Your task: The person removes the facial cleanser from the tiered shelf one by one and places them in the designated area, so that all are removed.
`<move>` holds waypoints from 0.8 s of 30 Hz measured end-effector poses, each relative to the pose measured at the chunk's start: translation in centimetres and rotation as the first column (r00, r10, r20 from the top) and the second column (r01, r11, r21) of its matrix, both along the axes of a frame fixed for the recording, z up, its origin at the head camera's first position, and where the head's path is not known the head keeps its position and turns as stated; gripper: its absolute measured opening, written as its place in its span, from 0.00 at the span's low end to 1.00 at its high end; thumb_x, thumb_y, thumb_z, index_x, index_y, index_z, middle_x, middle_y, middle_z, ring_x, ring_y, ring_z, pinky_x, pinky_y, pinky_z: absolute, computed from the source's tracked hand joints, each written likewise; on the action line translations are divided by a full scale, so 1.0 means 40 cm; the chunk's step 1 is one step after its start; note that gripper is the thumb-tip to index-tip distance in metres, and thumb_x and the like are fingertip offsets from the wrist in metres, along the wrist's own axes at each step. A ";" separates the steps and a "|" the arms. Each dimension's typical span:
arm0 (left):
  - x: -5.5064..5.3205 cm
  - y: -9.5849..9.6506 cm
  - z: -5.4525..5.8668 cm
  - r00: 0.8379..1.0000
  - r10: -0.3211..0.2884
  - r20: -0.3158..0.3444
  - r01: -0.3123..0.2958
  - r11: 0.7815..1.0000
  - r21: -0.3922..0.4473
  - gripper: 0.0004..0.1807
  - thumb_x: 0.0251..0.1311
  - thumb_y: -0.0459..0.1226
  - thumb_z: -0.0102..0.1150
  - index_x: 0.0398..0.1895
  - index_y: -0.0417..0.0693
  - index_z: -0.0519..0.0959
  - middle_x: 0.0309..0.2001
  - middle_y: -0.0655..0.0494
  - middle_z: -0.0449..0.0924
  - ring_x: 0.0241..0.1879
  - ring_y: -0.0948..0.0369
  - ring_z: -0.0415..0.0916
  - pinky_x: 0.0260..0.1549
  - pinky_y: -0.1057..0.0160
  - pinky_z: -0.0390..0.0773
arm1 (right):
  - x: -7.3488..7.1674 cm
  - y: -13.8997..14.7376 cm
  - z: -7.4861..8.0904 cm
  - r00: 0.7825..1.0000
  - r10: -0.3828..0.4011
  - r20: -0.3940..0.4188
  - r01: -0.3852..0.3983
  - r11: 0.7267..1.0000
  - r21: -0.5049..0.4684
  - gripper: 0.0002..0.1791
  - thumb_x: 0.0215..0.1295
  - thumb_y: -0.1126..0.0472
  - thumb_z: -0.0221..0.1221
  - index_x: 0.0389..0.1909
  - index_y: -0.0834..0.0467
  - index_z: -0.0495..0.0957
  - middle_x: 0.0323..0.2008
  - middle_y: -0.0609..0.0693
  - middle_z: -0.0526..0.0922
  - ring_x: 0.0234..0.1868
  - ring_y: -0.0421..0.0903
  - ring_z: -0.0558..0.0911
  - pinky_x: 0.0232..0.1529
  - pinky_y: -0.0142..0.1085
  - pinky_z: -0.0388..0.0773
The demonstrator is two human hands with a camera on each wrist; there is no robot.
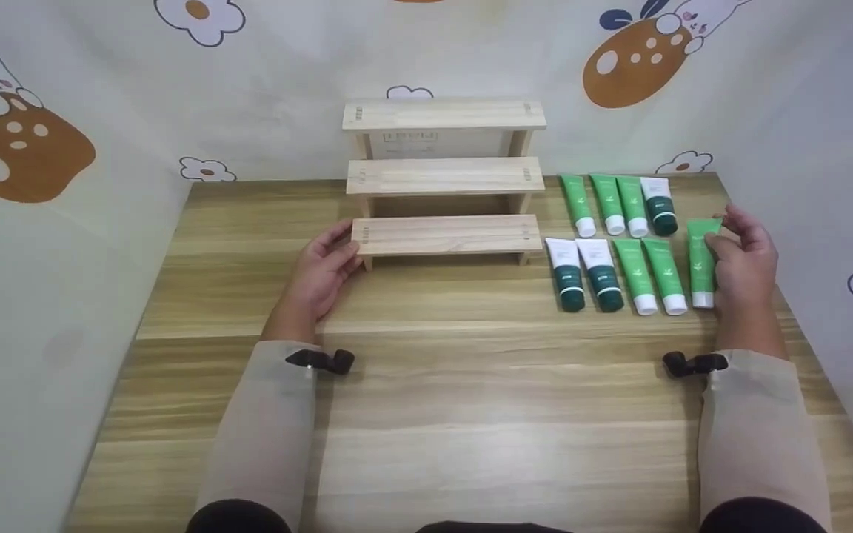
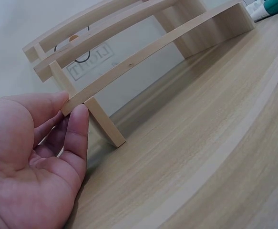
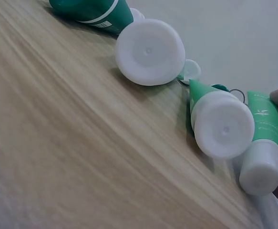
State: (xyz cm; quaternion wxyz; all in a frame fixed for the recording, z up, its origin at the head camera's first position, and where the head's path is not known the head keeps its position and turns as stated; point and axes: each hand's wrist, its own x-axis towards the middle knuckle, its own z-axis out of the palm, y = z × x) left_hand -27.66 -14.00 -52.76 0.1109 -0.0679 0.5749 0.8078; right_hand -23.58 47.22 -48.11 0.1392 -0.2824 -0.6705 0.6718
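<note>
A three-step wooden display stand (image 1: 445, 235) stands toward the back of the table. My left hand (image 1: 320, 274) pinches the left end of its lowest step; in the left wrist view, thumb and fingers meet around that board's corner (image 2: 131, 65). On the right, my right hand (image 1: 751, 259) grips a green squeeze tube (image 1: 702, 263) by its right side, white cap toward me. In the right wrist view this tube (image 3: 265, 121) has the thumb on its face, and most of the hand is outside the frame.
Between stand and right hand, several tubes lie in two rows: light green ones with white caps (image 1: 634, 274) and white-and-dark-green ones (image 1: 566, 274). A printed cloth (image 1: 278, 89) hangs behind the wooden table (image 1: 508, 414) and along both sides.
</note>
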 end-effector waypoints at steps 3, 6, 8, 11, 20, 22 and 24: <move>0.001 -0.003 0.000 1.000 0.005 -0.003 -0.005 1.000 0.003 0.32 0.76 0.28 0.58 0.81 0.47 0.67 0.80 0.52 0.65 0.55 0.64 0.79 0.50 0.72 0.85 | -0.004 0.002 -0.007 0.999 0.031 0.040 -0.032 0.999 0.029 0.30 0.78 0.66 0.60 0.74 0.37 0.73 0.70 0.35 0.76 0.78 0.37 0.66 0.86 0.33 0.54; 0.003 -0.006 -0.002 1.000 0.009 -0.005 -0.009 1.000 0.003 0.32 0.76 0.28 0.58 0.81 0.47 0.67 0.80 0.52 0.65 0.55 0.63 0.79 0.50 0.72 0.85 | -0.008 0.003 -0.011 0.994 0.060 0.089 -0.065 0.996 0.055 0.31 0.80 0.66 0.57 0.76 0.37 0.71 0.73 0.34 0.75 0.81 0.39 0.62 0.88 0.36 0.52; 0.004 -0.007 -0.003 1.000 0.008 -0.006 -0.008 1.000 0.000 0.32 0.76 0.28 0.58 0.81 0.47 0.67 0.80 0.52 0.65 0.55 0.63 0.79 0.51 0.72 0.85 | -0.010 0.003 -0.013 0.989 0.076 0.125 -0.085 0.994 0.073 0.31 0.81 0.65 0.55 0.77 0.36 0.69 0.76 0.33 0.73 0.83 0.39 0.60 0.89 0.37 0.50; 0.004 -0.008 -0.004 1.000 0.002 -0.010 -0.002 1.000 -0.004 0.32 0.75 0.28 0.59 0.81 0.48 0.67 0.80 0.53 0.65 0.56 0.63 0.79 0.52 0.71 0.85 | -0.011 0.001 -0.015 0.985 0.085 0.150 -0.100 0.991 0.092 0.33 0.81 0.67 0.53 0.78 0.35 0.69 0.78 0.34 0.71 0.83 0.40 0.60 0.88 0.38 0.52; 0.001 -0.008 0.001 1.000 -0.012 -0.014 0.012 1.000 -0.015 0.32 0.76 0.31 0.59 0.81 0.48 0.67 0.80 0.52 0.65 0.57 0.63 0.77 0.53 0.72 0.84 | -0.005 0.004 -0.016 0.970 0.128 0.208 -0.165 0.971 0.173 0.33 0.81 0.63 0.55 0.80 0.34 0.66 0.81 0.33 0.66 0.82 0.44 0.62 0.88 0.43 0.54; 0.001 -0.008 0.000 1.000 -0.013 -0.013 0.013 1.000 -0.018 0.32 0.77 0.31 0.59 0.81 0.48 0.67 0.80 0.52 0.65 0.57 0.64 0.77 0.52 0.73 0.83 | -0.003 0.008 -0.015 0.969 0.123 0.212 -0.161 0.972 0.171 0.32 0.81 0.60 0.57 0.80 0.35 0.65 0.81 0.34 0.66 0.81 0.44 0.64 0.88 0.43 0.55; 0.001 -0.006 -0.001 1.000 -0.012 -0.010 0.012 1.000 -0.011 0.32 0.77 0.30 0.59 0.81 0.48 0.67 0.80 0.53 0.65 0.57 0.64 0.78 0.52 0.73 0.84 | 0.000 0.012 -0.012 0.970 0.111 0.214 -0.146 0.978 0.151 0.31 0.81 0.58 0.58 0.79 0.34 0.66 0.81 0.34 0.66 0.79 0.43 0.66 0.87 0.42 0.55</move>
